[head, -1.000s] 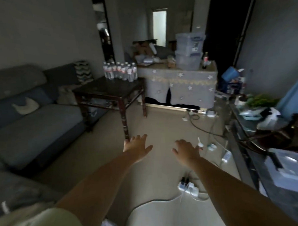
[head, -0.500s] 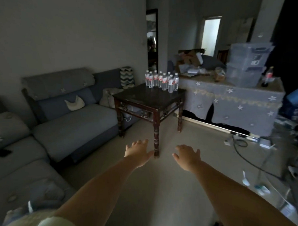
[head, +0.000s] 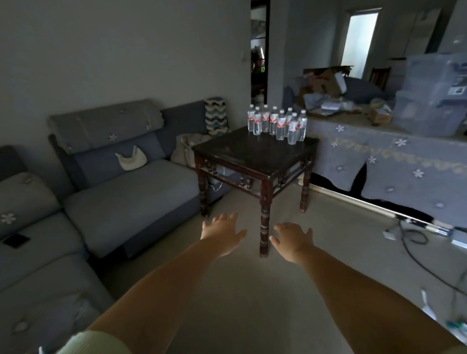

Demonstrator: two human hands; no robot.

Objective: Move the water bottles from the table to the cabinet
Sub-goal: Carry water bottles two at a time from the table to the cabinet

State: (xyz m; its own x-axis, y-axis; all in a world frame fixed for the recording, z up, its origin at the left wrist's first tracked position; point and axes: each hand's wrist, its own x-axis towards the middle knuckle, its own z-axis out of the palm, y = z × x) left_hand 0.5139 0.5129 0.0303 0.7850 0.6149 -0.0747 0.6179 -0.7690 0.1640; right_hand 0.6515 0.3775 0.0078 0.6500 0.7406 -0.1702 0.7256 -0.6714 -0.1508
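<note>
You see a cluster of small clear water bottles (head: pixel 277 122) with white caps and red-and-white labels, all standing upright and packed close together at the far right corner of a dark wooden square table (head: pixel 255 154). About nine show, though some overlap so you cannot count them exactly. To their right stands a long cabinet (head: pixel 403 166) draped in grey flowered cloth, just beside the table.

The room is dimly lit; daylight is admitted through a bright rectangular doorway (head: pixel 359 41) at the back. Soft blur and wide-angle bending are seen towards the edges.
</note>
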